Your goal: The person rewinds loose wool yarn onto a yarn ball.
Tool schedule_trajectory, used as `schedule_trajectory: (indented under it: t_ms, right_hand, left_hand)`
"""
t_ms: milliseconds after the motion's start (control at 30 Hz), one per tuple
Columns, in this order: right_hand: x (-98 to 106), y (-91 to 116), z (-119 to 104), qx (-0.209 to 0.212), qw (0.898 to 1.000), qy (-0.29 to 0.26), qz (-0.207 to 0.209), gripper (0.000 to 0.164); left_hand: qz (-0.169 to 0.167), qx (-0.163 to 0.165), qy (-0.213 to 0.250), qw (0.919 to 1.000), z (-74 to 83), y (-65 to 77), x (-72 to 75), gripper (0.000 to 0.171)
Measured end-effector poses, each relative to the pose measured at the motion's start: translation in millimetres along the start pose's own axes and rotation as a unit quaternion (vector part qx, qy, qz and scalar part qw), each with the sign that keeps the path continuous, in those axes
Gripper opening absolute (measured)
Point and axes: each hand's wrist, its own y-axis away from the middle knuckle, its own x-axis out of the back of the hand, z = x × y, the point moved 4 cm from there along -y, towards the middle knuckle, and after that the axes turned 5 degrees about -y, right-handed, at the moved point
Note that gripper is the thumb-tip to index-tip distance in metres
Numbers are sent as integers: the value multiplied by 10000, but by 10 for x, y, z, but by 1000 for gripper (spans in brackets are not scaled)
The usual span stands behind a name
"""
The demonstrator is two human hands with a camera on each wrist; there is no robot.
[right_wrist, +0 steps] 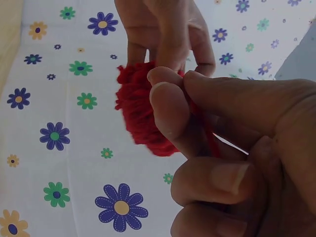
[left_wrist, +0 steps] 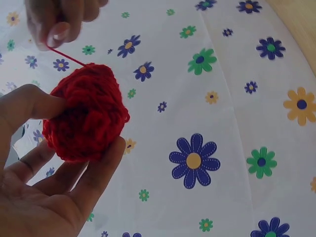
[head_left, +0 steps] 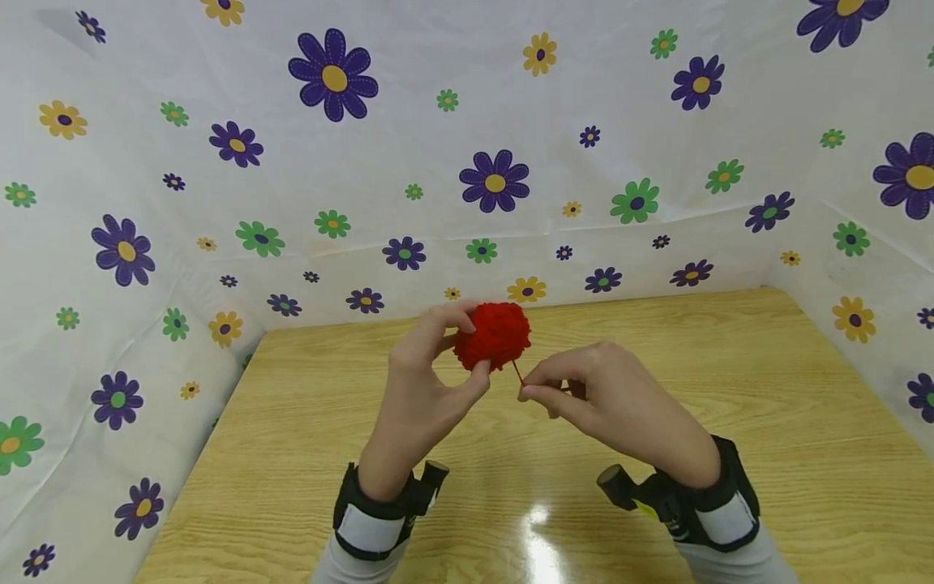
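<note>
A fluffy ball of red yarn [head_left: 499, 334] is held up above the table by my left hand [head_left: 430, 381]. The thumb and fingers curl round its sides, as the left wrist view shows with the yarn ball [left_wrist: 91, 116] between them. To the right of it, my right hand [head_left: 594, 389] pinches a thin red yarn strand [head_left: 518, 372] between thumb and forefinger. This strand [left_wrist: 66, 55] runs taut from the ball to the fingertips. In the right wrist view the strand also passes under the curled fingers of the right hand [right_wrist: 222, 133], which partly cover the ball [right_wrist: 140, 113].
A light wooden table [head_left: 306, 454] lies below both hands. White cloth [head_left: 409, 146] printed with purple, green and yellow flowers hangs behind it and along both sides. Each wrist wears a black strap [head_left: 375, 519] with a small camera.
</note>
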Motion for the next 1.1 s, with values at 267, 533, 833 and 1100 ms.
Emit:
schedule_trajectory:
  t_ms: [267, 533, 833, 1100]
  right_hand:
    - [7, 16, -62, 146, 9997, -178, -50, 7]
    - [17, 26, -90, 278, 9988, -402, 19, 6]
    - [130, 46, -186, 425, 9963, -621, 421, 6]
    - [250, 49, -390, 477, 9937, -732, 704, 7]
  left_hand:
    - [-447, -115, -1101, 9928, -336, 96, -181, 35]
    - [-1322, 89, -1312, 9825, -391, 144, -279, 38]
    - [-1672, 198, -1207, 9783, -427, 181, -333, 39]
    - [-2006, 66, -964, 9749, -412, 192, -371, 39]
